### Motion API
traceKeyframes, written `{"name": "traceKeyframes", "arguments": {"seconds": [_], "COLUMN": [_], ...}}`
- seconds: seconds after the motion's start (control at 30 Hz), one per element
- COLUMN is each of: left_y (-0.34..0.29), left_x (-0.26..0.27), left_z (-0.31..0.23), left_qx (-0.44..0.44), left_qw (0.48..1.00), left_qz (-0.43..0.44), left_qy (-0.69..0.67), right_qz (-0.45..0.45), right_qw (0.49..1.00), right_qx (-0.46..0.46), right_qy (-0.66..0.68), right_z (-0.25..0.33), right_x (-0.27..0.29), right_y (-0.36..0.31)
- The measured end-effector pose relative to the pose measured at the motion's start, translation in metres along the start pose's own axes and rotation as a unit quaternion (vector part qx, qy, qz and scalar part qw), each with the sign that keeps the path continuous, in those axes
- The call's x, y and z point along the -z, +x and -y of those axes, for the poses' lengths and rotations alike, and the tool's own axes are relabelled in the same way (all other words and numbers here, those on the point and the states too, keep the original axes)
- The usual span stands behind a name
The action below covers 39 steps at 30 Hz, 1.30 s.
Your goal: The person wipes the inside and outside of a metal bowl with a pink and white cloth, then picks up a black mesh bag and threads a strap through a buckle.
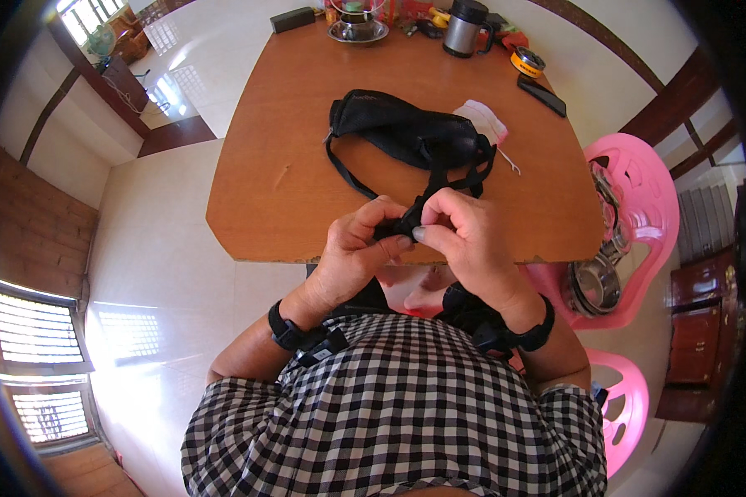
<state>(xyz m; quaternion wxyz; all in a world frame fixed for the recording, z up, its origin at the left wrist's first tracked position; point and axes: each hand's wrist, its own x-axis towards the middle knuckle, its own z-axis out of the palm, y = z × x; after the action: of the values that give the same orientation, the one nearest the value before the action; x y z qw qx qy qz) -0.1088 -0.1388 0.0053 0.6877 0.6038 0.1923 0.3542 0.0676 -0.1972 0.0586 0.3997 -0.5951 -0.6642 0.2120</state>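
Note:
A black bag [398,128] with straps lies on the brown wooden table, a little beyond my hands. Its black strap [433,180] runs toward me to the table's near edge. There my left hand [352,253] pinches the dark strap end between thumb and fingers. Close against it, my right hand [464,240] grips the same strap, thumb and forefinger pressed together. The fingers partly hide the piece between them. Just right of the bag lies a pink and white cloth item [482,118], with a thin white hooked piece [510,160] beside it.
On the table's [265,182] far side stand a steel mug [466,33], a metal dish [358,31], a yellow tape roll [527,62] and a dark flat object [542,96]. A pink chair [651,190] holding metal pots [597,282] is at the right.

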Motion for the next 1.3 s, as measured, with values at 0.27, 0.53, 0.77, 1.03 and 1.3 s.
{"name": "traceKeyframes", "arguments": {"seconds": [0.27,0.53,0.77,1.03,1.3], "left_y": [-0.002,-0.006,-0.008,-0.009,-0.008], "left_x": [0.018,0.026,0.027,0.039,0.036], "left_z": [0.003,-0.017,-0.011,0.001,-0.003], "left_qx": [0.053,0.055,0.06,0.033,-0.016], "left_qw": [0.99,0.989,0.982,0.971,0.974], "left_qz": [-0.033,-0.006,-0.006,-0.01,0.018], "left_qy": [-0.127,-0.136,-0.182,-0.236,-0.226], "right_qz": [0.027,0.022,0.144,0.26,0.354], "right_qw": [0.994,0.97,0.987,0.954,0.897], "right_qx": [-0.011,0.214,0.067,-0.083,-0.11], "right_qy": [0.109,-0.113,0.02,0.124,0.239], "right_z": [-0.016,-0.022,-0.021,-0.037,-0.052], "right_x": [0.01,0.022,0.017,0.024,0.024], "right_y": [-0.002,0.022,0.019,0.018,0.017]}}
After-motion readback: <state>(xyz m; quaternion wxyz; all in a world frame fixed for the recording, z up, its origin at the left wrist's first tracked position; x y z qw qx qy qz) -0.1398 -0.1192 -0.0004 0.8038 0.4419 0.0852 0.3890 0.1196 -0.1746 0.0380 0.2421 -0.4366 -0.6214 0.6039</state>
